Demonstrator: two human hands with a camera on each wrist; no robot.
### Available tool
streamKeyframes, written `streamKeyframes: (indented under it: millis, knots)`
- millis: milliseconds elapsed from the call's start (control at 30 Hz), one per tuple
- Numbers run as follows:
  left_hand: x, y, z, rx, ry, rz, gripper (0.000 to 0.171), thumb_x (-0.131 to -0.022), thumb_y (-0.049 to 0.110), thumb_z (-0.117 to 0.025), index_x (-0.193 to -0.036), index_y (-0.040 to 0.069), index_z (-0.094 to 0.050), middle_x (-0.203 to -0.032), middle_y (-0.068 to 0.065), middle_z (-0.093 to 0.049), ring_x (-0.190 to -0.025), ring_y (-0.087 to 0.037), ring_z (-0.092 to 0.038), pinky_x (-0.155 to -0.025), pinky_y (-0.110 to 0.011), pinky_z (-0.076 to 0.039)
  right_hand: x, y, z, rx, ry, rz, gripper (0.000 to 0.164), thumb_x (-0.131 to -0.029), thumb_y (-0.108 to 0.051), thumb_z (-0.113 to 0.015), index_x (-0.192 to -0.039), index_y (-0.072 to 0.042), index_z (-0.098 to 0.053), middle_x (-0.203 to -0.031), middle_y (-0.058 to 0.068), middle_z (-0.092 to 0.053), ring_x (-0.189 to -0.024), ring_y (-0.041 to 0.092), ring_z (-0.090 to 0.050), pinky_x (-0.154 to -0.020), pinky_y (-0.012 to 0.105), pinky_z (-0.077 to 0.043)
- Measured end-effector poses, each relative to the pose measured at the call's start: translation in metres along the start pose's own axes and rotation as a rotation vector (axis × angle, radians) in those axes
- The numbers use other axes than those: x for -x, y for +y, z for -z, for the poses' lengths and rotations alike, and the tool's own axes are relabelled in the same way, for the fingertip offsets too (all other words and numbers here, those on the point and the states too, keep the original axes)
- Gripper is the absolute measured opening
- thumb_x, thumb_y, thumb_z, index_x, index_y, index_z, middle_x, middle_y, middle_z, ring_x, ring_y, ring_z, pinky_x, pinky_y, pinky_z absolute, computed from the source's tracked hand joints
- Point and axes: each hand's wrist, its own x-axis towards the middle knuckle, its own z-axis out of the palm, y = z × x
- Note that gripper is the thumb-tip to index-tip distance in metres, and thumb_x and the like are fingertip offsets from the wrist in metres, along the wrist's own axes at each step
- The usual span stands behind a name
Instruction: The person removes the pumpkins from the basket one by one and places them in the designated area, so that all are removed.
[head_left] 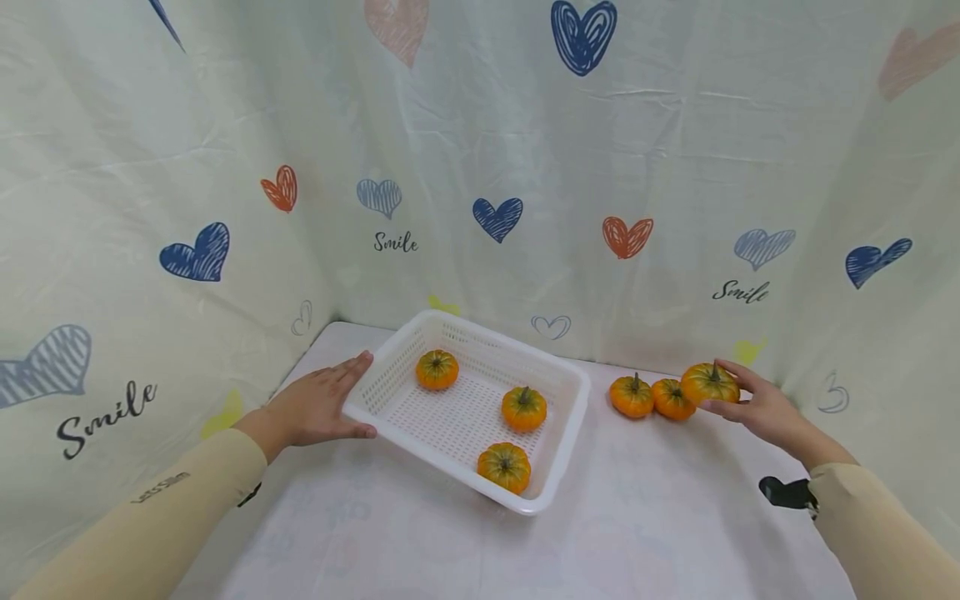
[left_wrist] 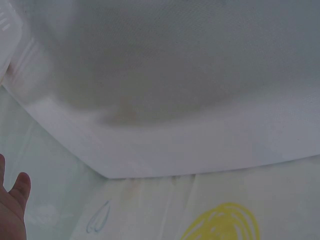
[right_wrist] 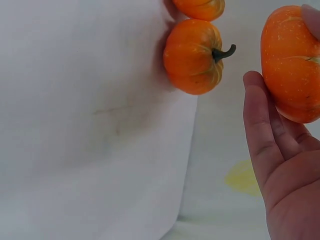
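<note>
My right hand grips a small orange pumpkin with a green stem, thumb on one side and fingers on the other. In the right wrist view this held pumpkin is raised off the white table. Just left of it, two more pumpkins, one at the far left and one beside it, sit on the table. My left hand has its fingers spread at the left end of a white plastic basket, fingertips right at the rim. Three pumpkins lie inside the basket, one of them at the back left.
The white-covered table meets a hanging cloth printed with hearts and the word Smile at its back and sides. The basket stands at an angle near the table's middle, its raised walls between the inside pumpkins and the outside ones.
</note>
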Motion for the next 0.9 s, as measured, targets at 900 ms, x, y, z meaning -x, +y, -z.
streamKeyframes:
  millis: [900]
  knots:
    - [0.0, 0.0, 0.0, -0.016, 0.006, -0.019, 0.126, -0.075, 0.092, -0.04, -0.159, 0.002, -0.013, -0.164, -0.014, -0.019, -0.145, -0.037, -0.028, -0.115, -0.053, -0.027, -0.01, 0.04, -0.005, -0.081, 0.071, -0.182, 0.102, -0.094, -0.05, -0.065, -0.159, -0.004, -0.001, -0.14, 0.044, -0.026, -0.105, 0.046, -0.06, -0.088, 0.052, -0.054]
